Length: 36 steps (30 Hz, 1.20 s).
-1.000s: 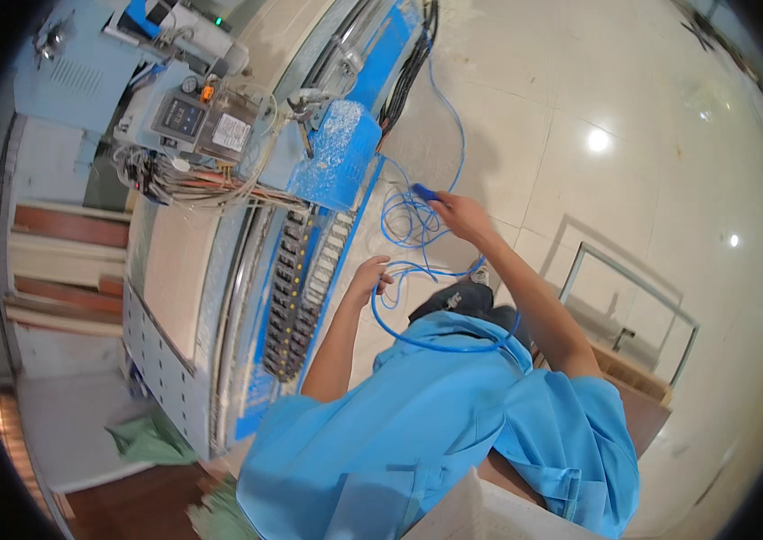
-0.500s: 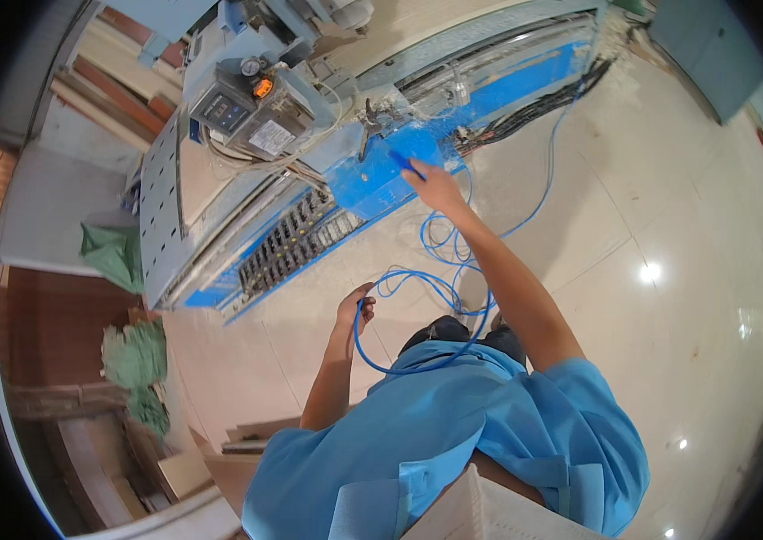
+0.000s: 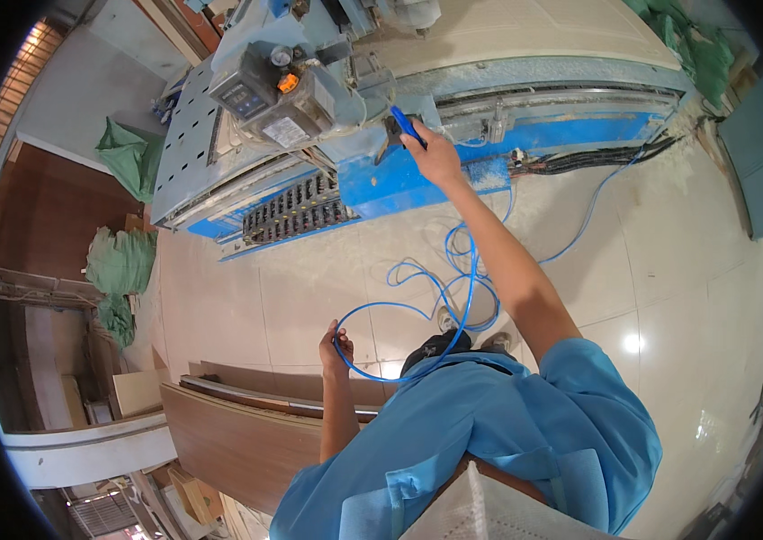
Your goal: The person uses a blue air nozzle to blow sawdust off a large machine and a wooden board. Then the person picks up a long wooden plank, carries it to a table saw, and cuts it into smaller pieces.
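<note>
hose (image 3: 472,270) loops between 2 hands (image 3: 336,349), blue tool (image 3: 407,124) in the right (image 3: 438,159).

Head cam = L of 2 fisheyes, worn on person's head, looks steeply down & a bit fwd. V. wide FOV, edges bent. Blue shirt (image 3: 480,432) v. near, btm ctr; L grip (image 3: 336,347) & R grip (image 3: 436,157) mid-dist; machine (image 3: 381,187) farther, up top.

Loops of hose (image 3: 473,261) lie on the floor (image 3: 309,288) — machine (image 3: 372,186) ahead, board (image 3: 242,432) at the left.
</note>
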Each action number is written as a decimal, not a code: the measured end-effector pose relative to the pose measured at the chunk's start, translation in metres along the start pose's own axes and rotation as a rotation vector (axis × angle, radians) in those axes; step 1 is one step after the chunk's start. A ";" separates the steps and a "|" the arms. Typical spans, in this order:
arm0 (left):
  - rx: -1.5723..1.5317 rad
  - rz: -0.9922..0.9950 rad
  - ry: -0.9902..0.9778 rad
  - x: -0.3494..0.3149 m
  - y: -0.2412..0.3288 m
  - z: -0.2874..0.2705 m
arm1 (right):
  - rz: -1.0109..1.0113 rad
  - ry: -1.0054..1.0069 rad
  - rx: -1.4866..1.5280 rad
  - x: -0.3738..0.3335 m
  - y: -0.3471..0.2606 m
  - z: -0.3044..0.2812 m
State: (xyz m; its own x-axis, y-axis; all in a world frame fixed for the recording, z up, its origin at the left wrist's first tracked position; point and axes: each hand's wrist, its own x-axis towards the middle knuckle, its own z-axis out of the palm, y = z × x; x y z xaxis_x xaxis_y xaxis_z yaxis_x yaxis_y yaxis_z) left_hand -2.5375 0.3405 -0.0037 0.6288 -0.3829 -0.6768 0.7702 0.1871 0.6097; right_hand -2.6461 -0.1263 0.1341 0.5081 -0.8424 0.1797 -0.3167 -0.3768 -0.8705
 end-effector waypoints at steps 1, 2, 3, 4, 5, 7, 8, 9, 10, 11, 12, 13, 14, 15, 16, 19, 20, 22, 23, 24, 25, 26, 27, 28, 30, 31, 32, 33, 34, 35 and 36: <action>-0.021 0.013 0.042 0.001 0.001 0.004 | -0.049 0.016 0.082 0.004 -0.013 -0.003; -0.017 0.026 -0.020 0.003 -0.003 0.014 | -0.116 0.015 0.177 0.011 -0.021 -0.010; -0.011 0.039 -0.030 0.006 -0.006 0.024 | -0.086 0.017 0.115 0.019 -0.033 -0.016; -0.008 0.041 -0.028 0.009 -0.009 0.035 | -0.070 0.004 0.062 0.028 -0.041 -0.022; -0.003 0.061 -0.052 0.011 -0.011 0.046 | -0.081 0.019 0.018 0.037 -0.049 -0.027; -0.004 0.079 -0.065 0.013 -0.016 0.067 | -0.045 0.135 -0.012 0.053 -0.056 -0.036; 0.012 0.111 -0.089 0.011 -0.019 0.076 | -0.033 0.212 -0.020 0.061 -0.055 -0.040; 0.000 0.141 -0.080 0.010 -0.021 0.084 | -0.039 0.222 -0.023 0.069 -0.050 -0.045; -0.010 0.167 -0.083 0.008 -0.023 0.091 | -0.040 0.232 -0.028 0.077 -0.042 -0.050; -0.030 0.174 -0.057 0.006 -0.024 0.096 | -0.033 0.231 -0.041 0.083 -0.031 -0.055; -0.032 0.212 -0.063 0.004 -0.026 0.101 | 0.012 0.261 -0.017 0.090 -0.018 -0.063; -0.050 0.238 -0.047 0.002 -0.026 0.105 | 0.053 0.284 0.002 0.101 -0.005 -0.075; -0.078 0.267 -0.043 0.001 -0.027 0.109 | 0.096 0.312 0.025 0.112 0.007 -0.086; -0.073 0.287 -0.019 0.000 -0.029 0.114 | 0.070 0.293 0.030 0.123 0.019 -0.095; -0.074 0.304 -0.004 -0.001 -0.032 0.117 | 0.055 0.279 0.037 0.132 0.030 -0.103; -0.082 0.335 -0.017 0.002 -0.050 0.138 | -0.029 0.189 -0.035 0.169 0.055 -0.127; -0.072 0.331 -0.018 0.003 -0.060 0.147 | -0.008 0.193 -0.052 0.178 0.060 -0.132; -0.047 0.329 -0.025 0.000 -0.084 0.167 | 0.072 0.252 -0.018 0.200 0.072 -0.143; -0.033 0.333 -0.032 -0.001 -0.099 0.180 | 0.030 0.181 -0.033 0.210 0.077 -0.149; -0.020 0.338 -0.040 -0.002 -0.114 0.195 | -0.013 0.111 -0.049 0.221 0.083 -0.155; 0.012 0.342 -0.033 -0.004 -0.129 0.210 | -0.049 0.052 -0.072 0.234 0.087 -0.161; 0.042 0.345 -0.023 -0.007 -0.145 0.226 | -0.050 0.072 -0.046 0.247 0.093 -0.164; 0.061 0.352 -0.021 -0.014 -0.158 0.240 | -0.042 0.101 -0.023 0.260 0.092 -0.165; 0.053 0.375 -0.019 -0.016 -0.173 0.257 | -0.039 0.128 0.004 0.276 0.095 -0.164; 0.101 0.422 0.017 -0.025 -0.199 0.290 | -0.059 -0.070 -0.045 0.306 0.099 -0.168; 0.121 0.442 0.040 -0.028 -0.211 0.307 | -0.044 -0.056 -0.040 0.319 0.102 -0.167; 0.120 0.447 0.053 -0.029 -0.222 0.325 | -0.032 -0.046 -0.040 0.335 0.105 -0.167; 0.134 0.450 0.089 -0.031 -0.234 0.344 | -0.024 -0.037 -0.041 0.353 0.108 -0.167; 0.145 0.454 0.115 -0.031 -0.244 0.360 | -0.027 -0.094 -0.108 0.371 0.111 -0.167; 0.162 0.432 0.168 -0.034 -0.253 0.376 | -0.052 -0.110 -0.081 0.385 0.115 -0.166; 0.154 0.456 0.184 -0.036 -0.264 0.392 | -0.046 -0.127 -0.065 0.398 0.121 -0.166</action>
State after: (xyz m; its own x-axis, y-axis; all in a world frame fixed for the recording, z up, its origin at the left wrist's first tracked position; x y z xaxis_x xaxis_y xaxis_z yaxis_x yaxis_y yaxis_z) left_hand -2.8057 -0.0498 0.0217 0.9161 -0.1250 -0.3809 0.3973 0.1576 0.9040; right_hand -2.6150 -0.5710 0.1758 0.6193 -0.7696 0.1556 -0.3401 -0.4416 -0.8303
